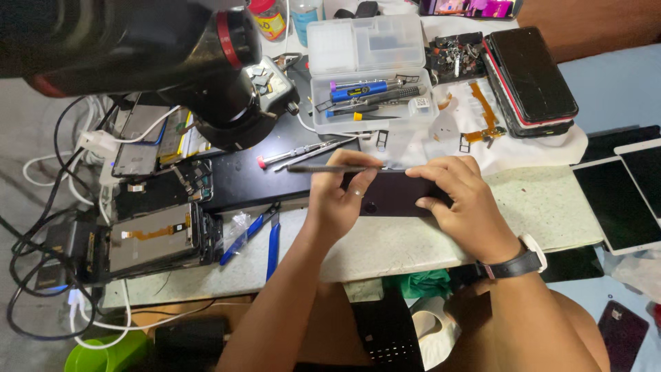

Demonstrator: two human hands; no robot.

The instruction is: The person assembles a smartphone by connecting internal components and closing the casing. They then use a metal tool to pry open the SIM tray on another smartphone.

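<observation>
Far left on the tabletop [551, 207] lie opened phones [155, 238] among cables, then blue-handled pliers [265, 231]. At the middle, the left hand [337, 200] pinches a thin grey tool [330, 168] and grips the left end of a dark phone [396, 194]. The right hand [465, 203] is closed around that phone's right end, holding it just above the tabletop edge. Behind stands a clear tool box [368, 69], with stacked phones [530, 79] to the right.

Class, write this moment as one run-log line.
left hand: grips thin tool | right hand: steadies dark phone | nearby: blue pliers, open tool box
</observation>
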